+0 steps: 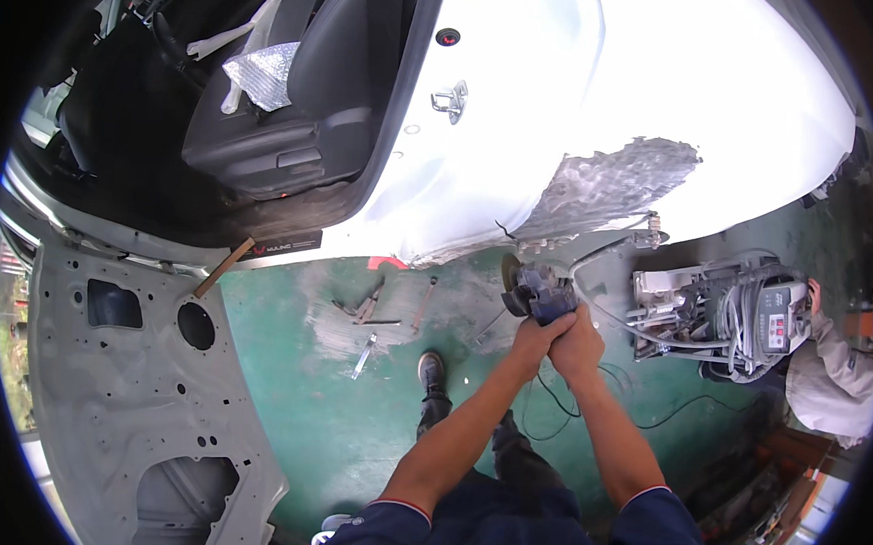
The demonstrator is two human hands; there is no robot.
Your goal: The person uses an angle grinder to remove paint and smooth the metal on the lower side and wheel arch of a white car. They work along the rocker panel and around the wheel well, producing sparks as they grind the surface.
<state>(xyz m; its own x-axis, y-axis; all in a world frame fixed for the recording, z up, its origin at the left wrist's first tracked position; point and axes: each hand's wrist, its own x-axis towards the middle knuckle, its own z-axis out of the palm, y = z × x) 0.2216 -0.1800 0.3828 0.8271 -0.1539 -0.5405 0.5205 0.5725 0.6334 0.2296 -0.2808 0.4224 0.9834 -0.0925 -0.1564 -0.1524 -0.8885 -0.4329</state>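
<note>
Both my arms reach forward, and my two hands grip a dark blue-grey angle grinder [545, 295] close together. My left hand [539, 341] is closed round the tool's near side, while my right hand [579, 345] wraps its body from the right. The grinder's disc [510, 274] faces left, a little below the lower edge of a white car body [499, 178]. On that panel, a bare, sanded grey patch [616, 183] spreads above and right of the grinder. Short metal tabs [540, 244] line the sill's edge near the disc, and a dark crack [505, 230] shows there.
A wheeled welding machine [771, 311] with coiled cables stands right, with another person's hand [814, 297] on it. Hand tools [365, 306] lie on the green floor [351, 434]. The stripped door [149, 377] hangs open at left, a wooden stick [224, 268] against it. A power cord [683, 416] trails right.
</note>
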